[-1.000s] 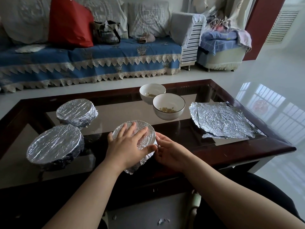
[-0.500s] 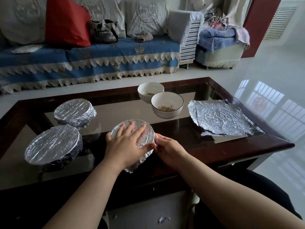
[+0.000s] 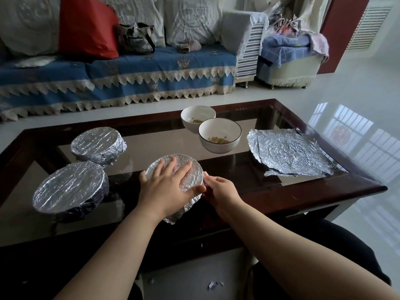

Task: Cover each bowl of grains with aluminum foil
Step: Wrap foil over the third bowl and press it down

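A foil-covered bowl (image 3: 191, 169) sits at the near middle of the glass table (image 3: 281, 189). My left hand (image 3: 166, 187) lies flat on its top with fingers spread. My right hand (image 3: 218, 189) presses its fingertips against the foil at the bowl's right side; whether it pinches the foil is hidden. Two more foil-covered bowls stand at the left, one far (image 3: 98, 144) and one near (image 3: 69, 188). Two uncovered white bowls hold grains, one at the back (image 3: 198, 116) and one in front of it (image 3: 219, 135). A loose crinkled foil sheet (image 3: 287, 152) lies flat at the right.
The table has a dark wooden frame, its near right corner (image 3: 378, 188) close to the foil sheet. A sofa (image 3: 121, 72) with a blue cover and a red cushion stands behind. Shiny white floor (image 3: 357, 94) spreads to the right. Small foil scraps (image 3: 214, 284) lie on the floor below.
My right hand has slid closer against the bowl's right side, pressing the foil edge in. My left hand stays on top. The camera view shifted slightly.
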Motion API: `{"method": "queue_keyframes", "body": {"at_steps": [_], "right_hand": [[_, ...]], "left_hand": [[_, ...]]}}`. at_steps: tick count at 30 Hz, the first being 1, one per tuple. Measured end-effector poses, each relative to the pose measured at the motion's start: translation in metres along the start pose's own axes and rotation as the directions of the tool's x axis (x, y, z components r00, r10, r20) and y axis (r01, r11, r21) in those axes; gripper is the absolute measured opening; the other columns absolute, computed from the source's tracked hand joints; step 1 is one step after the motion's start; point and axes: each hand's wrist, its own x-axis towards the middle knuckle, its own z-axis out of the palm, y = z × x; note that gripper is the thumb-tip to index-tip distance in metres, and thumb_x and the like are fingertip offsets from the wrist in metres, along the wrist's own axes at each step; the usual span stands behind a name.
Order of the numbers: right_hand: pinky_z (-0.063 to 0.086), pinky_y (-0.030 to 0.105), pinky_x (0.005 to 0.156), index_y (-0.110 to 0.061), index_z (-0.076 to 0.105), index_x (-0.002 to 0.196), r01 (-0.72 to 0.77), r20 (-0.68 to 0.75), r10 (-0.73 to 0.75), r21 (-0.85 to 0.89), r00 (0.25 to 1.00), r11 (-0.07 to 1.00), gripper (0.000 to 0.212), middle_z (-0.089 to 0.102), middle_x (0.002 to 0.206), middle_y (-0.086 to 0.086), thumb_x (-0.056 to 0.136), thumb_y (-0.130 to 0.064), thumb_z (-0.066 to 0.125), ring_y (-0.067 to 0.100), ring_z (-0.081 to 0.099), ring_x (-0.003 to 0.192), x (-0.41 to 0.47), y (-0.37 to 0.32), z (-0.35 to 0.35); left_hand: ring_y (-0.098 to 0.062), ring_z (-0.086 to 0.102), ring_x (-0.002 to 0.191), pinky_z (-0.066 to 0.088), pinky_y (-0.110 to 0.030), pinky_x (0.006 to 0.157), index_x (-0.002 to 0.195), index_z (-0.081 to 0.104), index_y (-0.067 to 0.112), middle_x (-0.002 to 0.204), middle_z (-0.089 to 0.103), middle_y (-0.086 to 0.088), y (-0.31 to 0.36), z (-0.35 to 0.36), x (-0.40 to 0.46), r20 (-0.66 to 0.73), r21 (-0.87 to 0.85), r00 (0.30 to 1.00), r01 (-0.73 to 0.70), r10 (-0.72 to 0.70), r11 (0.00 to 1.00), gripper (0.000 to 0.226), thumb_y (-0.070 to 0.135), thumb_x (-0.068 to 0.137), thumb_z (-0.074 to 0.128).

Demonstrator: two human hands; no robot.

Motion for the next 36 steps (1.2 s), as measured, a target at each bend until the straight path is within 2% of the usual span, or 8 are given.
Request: {"method": "queue_keyframes", "body": {"at_steps": [6,11,17,24,26,30,33,36], "right_hand": [[0.050,0.026,0.057,-0.012,0.053,0.083,-0.041,-0.002,0.041,-0.138,0.999,0.990,0.023,0.053,0.065,0.002,0.095,-0.030,0.061,0.011,0.051,0.055,-0.001,-0.009,0.004],[0.034,0.018,0.042,-0.015,0.049,0.093,-0.113,0.004,0.115,-0.160,0.993,0.981,0.016,0.042,0.056,-0.003,0.098,-0.029,0.055,0.007,0.039,0.039,-0.001,-0.007,0.011],[0.030,0.015,0.038,-0.015,0.052,0.090,-0.175,0.012,0.178,-0.119,0.984,0.977,0.003,0.039,0.059,0.001,0.093,-0.015,0.054,0.009,0.033,0.040,0.006,-0.006,0.016],[0.035,0.024,0.047,-0.012,0.063,0.091,-0.182,-0.058,0.177,-0.114,0.983,0.977,0.013,0.046,0.081,0.012,0.083,-0.004,0.058,0.018,0.040,0.055,0.011,0.000,0.022],[0.035,0.022,0.045,-0.009,0.063,0.082,-0.188,-0.073,0.179,-0.155,0.981,0.970,0.011,0.047,0.074,0.010,0.082,0.000,0.057,0.018,0.041,0.054,0.011,-0.001,0.021],[0.028,0.016,0.037,-0.008,0.055,0.060,-0.202,-0.083,0.188,-0.217,0.979,0.955,0.027,0.040,0.053,0.003,0.080,0.009,0.049,0.013,0.033,0.041,0.012,-0.005,0.018],[0.036,0.022,0.044,-0.005,0.061,0.075,-0.200,-0.069,0.189,-0.225,0.980,0.954,0.022,0.043,0.063,0.009,0.078,0.008,0.043,0.017,0.038,0.047,0.012,-0.004,0.021],[0.029,0.018,0.036,-0.007,0.064,0.078,-0.183,-0.080,0.166,-0.309,0.983,0.933,0.030,0.041,0.050,0.001,0.084,0.005,0.037,0.009,0.032,0.036,0.013,-0.004,0.018]], "left_hand": [[-0.020,0.002,0.150,0.009,-0.062,0.113,0.149,0.006,0.055,0.164,0.004,0.010,0.000,0.001,0.001,-0.006,-0.007,1.000,0.013,-0.014,1.000,0.107,0.097,0.051,-0.007],[-0.019,0.004,0.150,0.010,-0.061,0.112,0.149,0.007,0.054,0.164,0.006,0.009,0.001,0.001,0.000,-0.029,-0.024,0.999,0.030,-0.031,0.999,0.109,0.098,0.050,-0.007],[-0.017,0.007,0.150,0.012,-0.062,0.112,0.149,0.010,0.053,0.163,0.009,0.009,0.002,0.002,0.001,-0.059,-0.050,0.998,0.032,-0.035,0.998,0.109,0.099,0.050,-0.003],[-0.016,0.006,0.150,0.011,-0.063,0.111,0.148,0.010,0.053,0.163,0.007,0.009,0.002,0.002,0.001,-0.060,-0.063,0.997,0.035,-0.038,0.997,0.107,0.098,0.052,-0.001],[-0.016,0.005,0.150,0.011,-0.063,0.111,0.148,0.010,0.053,0.163,0.007,0.009,0.002,0.002,0.001,-0.059,-0.064,0.997,0.035,-0.039,0.997,0.107,0.098,0.052,-0.001],[-0.016,0.005,0.150,0.011,-0.063,0.111,0.148,0.010,0.053,0.163,0.008,0.009,0.002,0.001,0.000,-0.057,-0.063,0.998,0.038,-0.042,0.997,0.109,0.099,0.050,-0.002],[-0.016,0.006,0.150,0.011,-0.063,0.111,0.149,0.009,0.053,0.163,0.008,0.008,0.003,0.001,0.000,-0.055,-0.058,0.998,0.040,-0.043,0.998,0.112,0.100,0.048,-0.005],[-0.016,0.005,0.150,0.011,-0.063,0.111,0.148,0.009,0.053,0.163,0.007,0.008,0.004,-0.001,-0.001,-0.050,-0.053,0.998,0.043,-0.045,0.998,0.110,0.100,0.050,-0.004]]}}
